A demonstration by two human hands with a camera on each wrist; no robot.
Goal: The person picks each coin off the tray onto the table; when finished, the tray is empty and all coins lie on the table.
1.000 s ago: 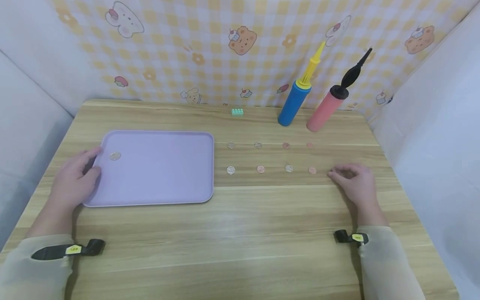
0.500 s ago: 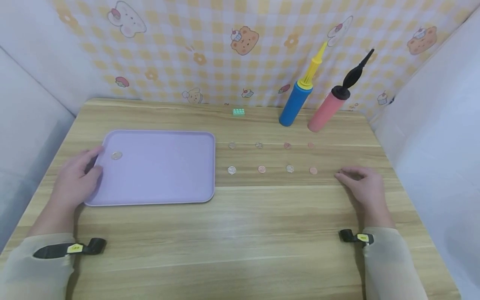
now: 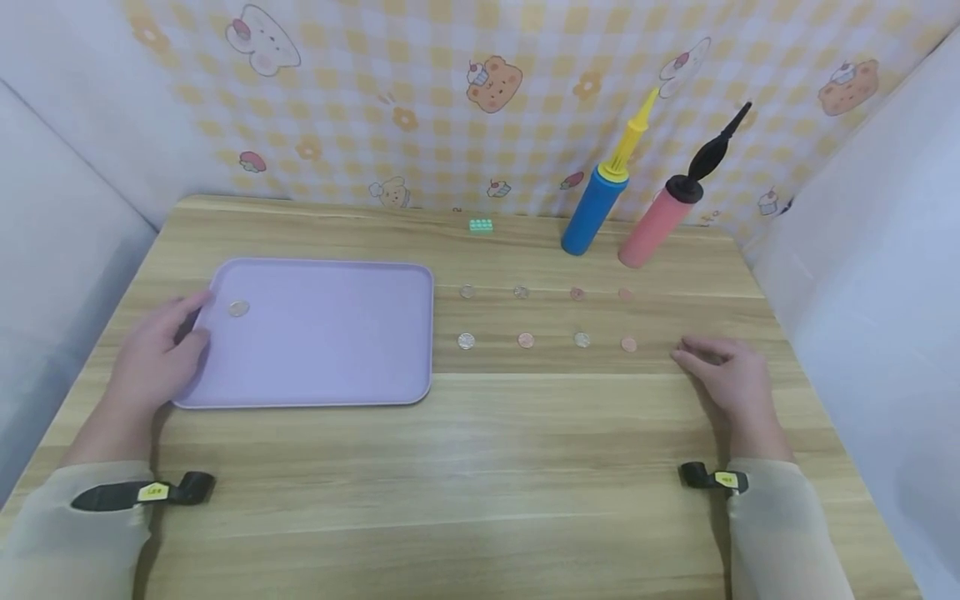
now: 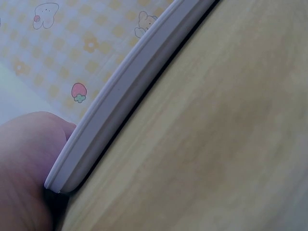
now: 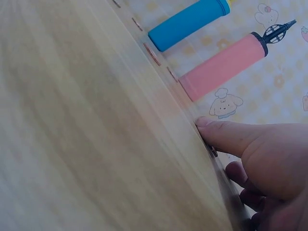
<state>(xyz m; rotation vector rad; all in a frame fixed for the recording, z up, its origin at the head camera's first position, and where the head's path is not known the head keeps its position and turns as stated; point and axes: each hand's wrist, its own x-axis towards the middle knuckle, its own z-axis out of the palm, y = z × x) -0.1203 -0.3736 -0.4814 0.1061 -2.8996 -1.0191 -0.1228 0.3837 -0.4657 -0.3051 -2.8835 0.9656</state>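
My left hand (image 3: 161,350) grips the left edge of a lilac tray (image 3: 322,333), thumb and index finger over its rim. In the left wrist view the tray's side wall (image 4: 115,98) runs up from the hand. One silver coin (image 3: 238,308) lies inside the tray, near that hand. My right hand (image 3: 727,375) is low over the table, right of the coins, with thumb and fingers pinched together. A small copper-coloured edge of a coin (image 5: 213,151) shows by the thumb in the right wrist view; the rest is hidden.
Two rows of silver and copper coins (image 3: 526,341) lie between tray and right hand. Behind them stand a blue and yellow balloon pump (image 3: 592,212) and a pink and black one (image 3: 656,221). A mint toy brick (image 3: 481,225) sits by the table's back edge, before a checked cloth (image 3: 420,75).
My right hand has shifted a little to the right, away from the coin rows, then stays nearly still. The left hand keeps its place on the tray. The head view drifts slightly.
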